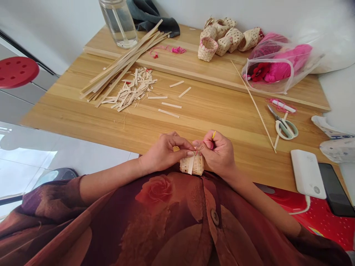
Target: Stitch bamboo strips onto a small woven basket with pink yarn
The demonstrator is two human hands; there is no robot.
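My left hand [166, 152] and my right hand [216, 153] meet over a small woven bamboo basket [192, 164] at the table's near edge. Both pinch its top from either side, with the fingertips nearly touching. A pale flat strip [190, 165] stands upright across the basket's weave. A thin pink thread [196, 150] shows between my fingertips. A bit of yellow [213, 135] pokes up from my right fingers, too small to name. The basket's far side and inside are hidden by my hands.
Bamboo strips [122, 66], offcuts [130, 88] and several cut pieces lie on the wooden table [210, 122]. Woven baskets [222, 37], a bag of pink material [277, 66], scissors [285, 127], a glass bottle [119, 24] and a white power bank [307, 173] stand around them.
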